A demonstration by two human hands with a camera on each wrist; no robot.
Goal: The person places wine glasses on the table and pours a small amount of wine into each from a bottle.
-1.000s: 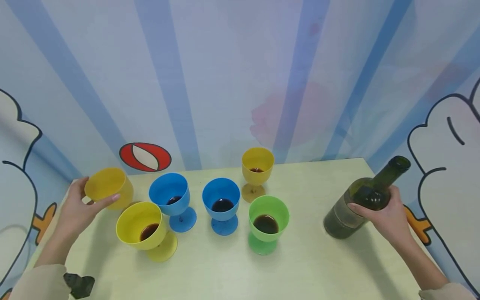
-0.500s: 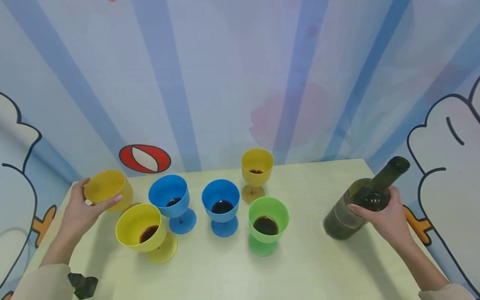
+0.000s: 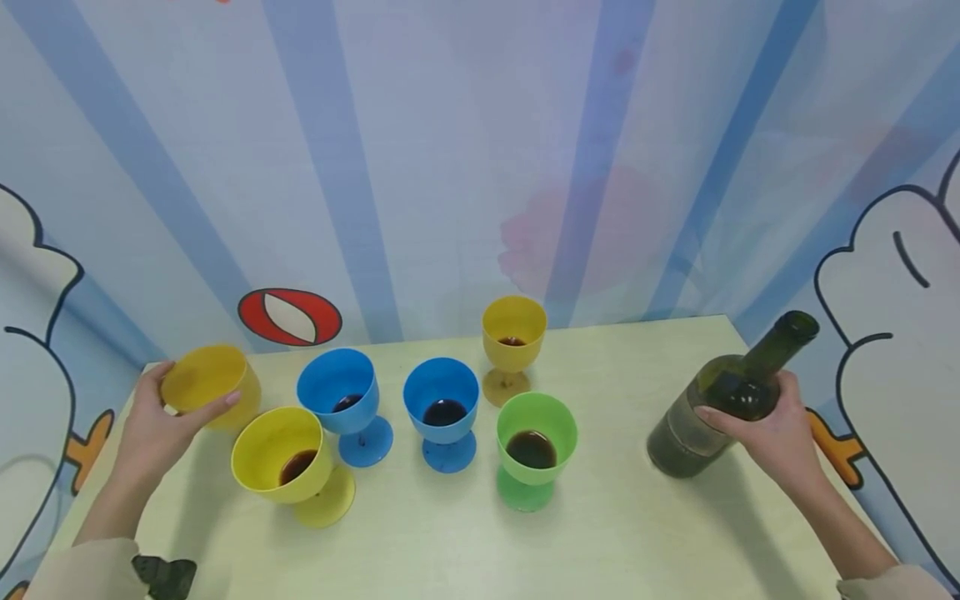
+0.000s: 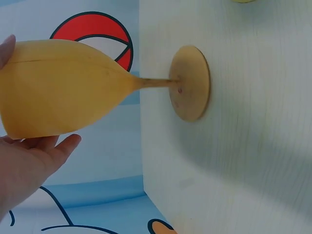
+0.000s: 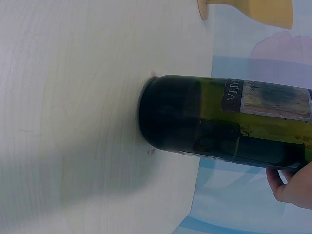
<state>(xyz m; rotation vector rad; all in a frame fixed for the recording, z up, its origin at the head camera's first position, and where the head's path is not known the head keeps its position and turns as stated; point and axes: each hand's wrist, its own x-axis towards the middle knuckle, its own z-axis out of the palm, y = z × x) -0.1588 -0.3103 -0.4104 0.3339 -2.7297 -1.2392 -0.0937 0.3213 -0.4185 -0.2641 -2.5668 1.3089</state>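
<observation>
At the table's back left corner my left hand (image 3: pixel 153 425) holds the bowl of an amber-yellow goblet (image 3: pixel 210 385) between thumb and fingers. The left wrist view has that goblet (image 4: pixel 68 87) upright, its round foot at the tabletop; whether it fully touches I cannot tell. No dark liquid shows inside it. On the right, my right hand (image 3: pixel 780 433) grips a green glass wine bottle (image 3: pixel 693 417) round its shoulder. Its base stands on the table, and the bottle (image 5: pixel 195 117) holds dark liquid and bears a label. The right hand's palm is partly hidden.
Close to the left hand stands a yellow goblet (image 3: pixel 277 458). Two blue goblets, one left (image 3: pixel 341 392) and one central (image 3: pixel 442 400), a green goblet (image 3: pixel 536 437) and a back amber-yellow goblet (image 3: pixel 513 333) follow rightward, all with dark liquid. A printed curtain (image 3: pixel 450 167) rises behind the table (image 3: pixel 615 550).
The left hand and its amber-yellow goblet have shifted slightly left and toward me. The right hand and bottle stay in place.
</observation>
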